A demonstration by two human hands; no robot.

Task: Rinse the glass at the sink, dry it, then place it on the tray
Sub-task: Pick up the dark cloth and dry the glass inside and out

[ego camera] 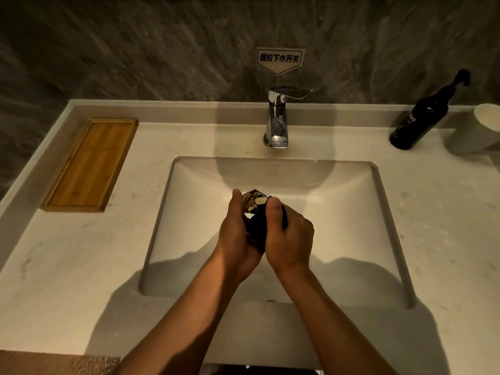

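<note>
Both my hands are held together above the white rectangular sink (pixel 378 212). My left hand (pixel 236 236) grips a clear faceted glass (pixel 251 203), whose rim pokes out above my fingers. My right hand (pixel 289 239) presses a dark cloth (pixel 257 231) against the glass, thumb up along its side. Most of the glass is hidden by the hands and cloth. No water runs from the chrome faucet (pixel 277 123) behind the basin. A wooden tray (pixel 92 163) lies bare on the counter at the far left.
A dark pump bottle (pixel 422 117) and a white cup (pixel 489 117) stand at the counter's back right. A small label sign (pixel 280 59) hangs on the grey stone wall above the faucet. The pale counter (pixel 81 266) surrounds the sink.
</note>
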